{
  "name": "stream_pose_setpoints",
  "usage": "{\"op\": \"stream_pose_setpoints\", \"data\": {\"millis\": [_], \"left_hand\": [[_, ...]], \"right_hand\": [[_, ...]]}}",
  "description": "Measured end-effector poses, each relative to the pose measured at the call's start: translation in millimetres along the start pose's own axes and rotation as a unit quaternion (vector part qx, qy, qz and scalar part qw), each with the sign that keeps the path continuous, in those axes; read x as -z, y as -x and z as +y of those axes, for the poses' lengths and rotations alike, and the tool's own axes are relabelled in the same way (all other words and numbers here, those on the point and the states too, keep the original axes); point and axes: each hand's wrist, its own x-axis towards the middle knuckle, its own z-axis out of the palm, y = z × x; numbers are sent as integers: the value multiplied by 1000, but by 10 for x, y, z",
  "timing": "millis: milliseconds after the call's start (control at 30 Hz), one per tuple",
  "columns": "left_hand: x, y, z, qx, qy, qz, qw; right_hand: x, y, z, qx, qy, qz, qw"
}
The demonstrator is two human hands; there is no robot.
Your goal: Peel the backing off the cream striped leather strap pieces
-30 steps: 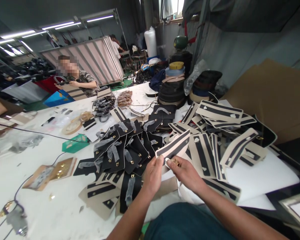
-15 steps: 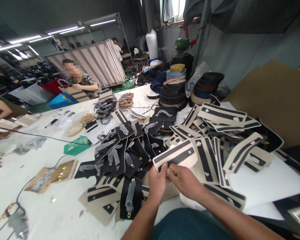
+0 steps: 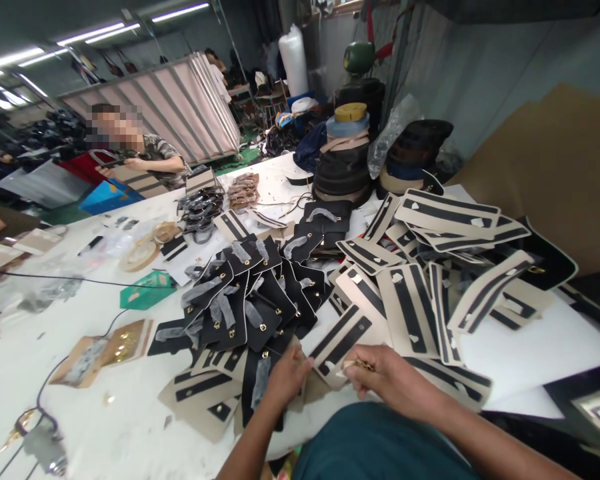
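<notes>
A beige panel with black stripes (image 3: pixel 341 339) lies tilted in front of me, among others of its kind. My right hand (image 3: pixel 387 377) is closed at its lower right edge, with small gold metal fittings (image 3: pixel 365 365) showing between the fingers. My left hand (image 3: pixel 289 375) is off the panel, beside its lower left corner, thumb and fingers a little apart. It hovers over or touches a black flap (image 3: pixel 250 373) with a plastic-wrapped gold clasp; which of the two I cannot tell. A heap of similar black flaps (image 3: pixel 240 300) spreads to the left.
More striped beige panels (image 3: pixel 407 310) pile up on the right. An open cardboard box of gold fittings (image 3: pixel 125 345), a green piece (image 3: pixel 147 290) and a corded tool (image 3: pixel 45 447) lie left. Stacked strap rolls (image 3: pixel 343 167) stand behind. Another person (image 3: pixel 150 157) works across the table.
The striped panel, held up in both hands before, now lies lower on the pile. My left hand has let go and moved left and down. My right hand still holds the gold fittings.
</notes>
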Motion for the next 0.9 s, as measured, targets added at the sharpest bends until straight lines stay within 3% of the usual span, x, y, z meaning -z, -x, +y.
{"op": "stream_pose_setpoints", "data": {"millis": [67,200,333,467,633,900], "left_hand": [[4,-39,75,-83,-86,63,991],[-237,-351,363,-181,-92,43,978],[-645,-828,529,-128,16,-32,991],[-828,-1169,561,-38,76,-33,996],[-789,-1243,600,-51,-1,-55,997],[-902,-1233,621,-46,-71,-13,996]], "right_hand": [[57,54,133,-22,16,45,999],[115,146,288,-45,42,109,992],[167,174,352,-52,-9,131,990],[218,212,349,-68,-50,123,989],[266,277,345,-59,-56,122,989],[294,343,323,-57,-85,155,983]]}}
